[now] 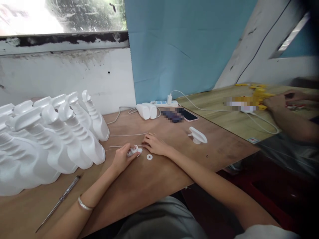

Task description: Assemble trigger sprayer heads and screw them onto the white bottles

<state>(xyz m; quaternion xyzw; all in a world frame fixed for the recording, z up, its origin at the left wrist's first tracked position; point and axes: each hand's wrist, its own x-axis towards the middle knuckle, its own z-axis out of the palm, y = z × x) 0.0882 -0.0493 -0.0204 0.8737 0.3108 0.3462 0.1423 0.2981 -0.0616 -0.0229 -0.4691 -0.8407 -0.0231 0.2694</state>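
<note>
My left hand [124, 155] is closed on a white sprayer head [135, 149], its round collar facing up just above the table. Close by on the right, my right hand [155, 144] has its fingers bent together at the end of a thin white tube [115, 146], which runs leftward behind my left hand. Another thin tube [127, 135] lies farther back, reaching toward my right fingertips. A flat white washer [149, 157] with a hole rests on the table below my right hand. Off to the right lies a second white sprayer head [197, 135].
Several white spray bottles [74, 139] crowd the left side. A screwdriver [59, 200] lies in front of them. At the back are white rounded objects [147, 111], a power strip [161, 103] and a phone [189, 114]. A co-worker's hands [279, 104] handle yellow pieces at right.
</note>
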